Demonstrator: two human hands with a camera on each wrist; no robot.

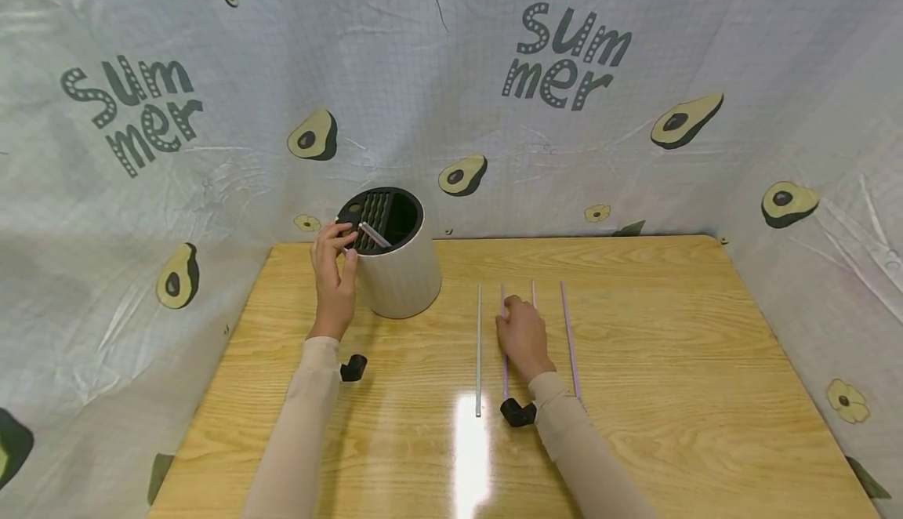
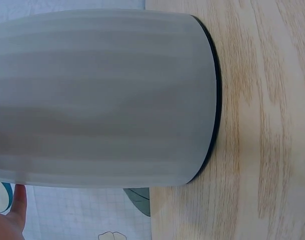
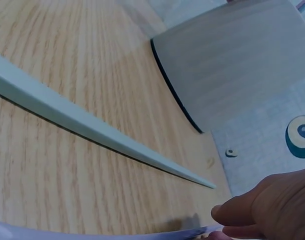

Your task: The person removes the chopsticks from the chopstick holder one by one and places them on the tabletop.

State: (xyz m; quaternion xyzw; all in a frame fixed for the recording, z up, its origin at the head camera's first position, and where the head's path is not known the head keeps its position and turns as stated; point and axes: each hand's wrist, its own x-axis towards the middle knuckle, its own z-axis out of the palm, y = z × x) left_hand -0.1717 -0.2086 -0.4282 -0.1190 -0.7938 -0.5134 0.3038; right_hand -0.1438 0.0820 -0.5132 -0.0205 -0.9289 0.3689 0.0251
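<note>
My left hand holds the rim of a white ribbed utensil holder, its fingers over the black slotted top. In the left wrist view a fingertip meets the holder's wall. Inside the top, a light-coloured stick-like piece sticks out at a slant. My right hand pinches a purple chopstick lying on the table, near its far end. Left of it lies a pale green chopstick. To the right are a pinkish chopstick, partly hidden by the hand, and another purple chopstick.
The wooden table has the holder near its back left part. A patterned white sheet hangs behind and beside it. Black wrist cameras sit under both sleeves. Light glares off the table's front middle.
</note>
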